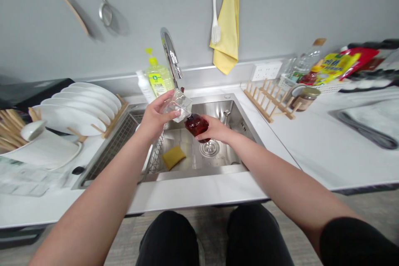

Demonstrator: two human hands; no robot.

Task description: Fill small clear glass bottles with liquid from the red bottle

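Observation:
Over the sink (241, 169), my left hand (158, 114) is wrapped round a clear, faceted container (180, 105), which it holds tilted just below the tap (169, 50). My right hand (215, 129) grips a dark red, see-through container (196, 126), also tilted, above the drain (209, 148). The two containers meet or nearly meet end to end; whether they touch I cannot tell. Blur hides their exact kind. Below them a yellow sponge (173, 157) lies on the sink floor.
White plates (75, 110) stand in a wooden rack at left, beside a holder of utensils (40, 149). Behind the sink are a dish soap bottle (159, 77) and a white bottle (145, 85). An unfilled wooden rack (269, 99) and a jar (305, 99) stand at right.

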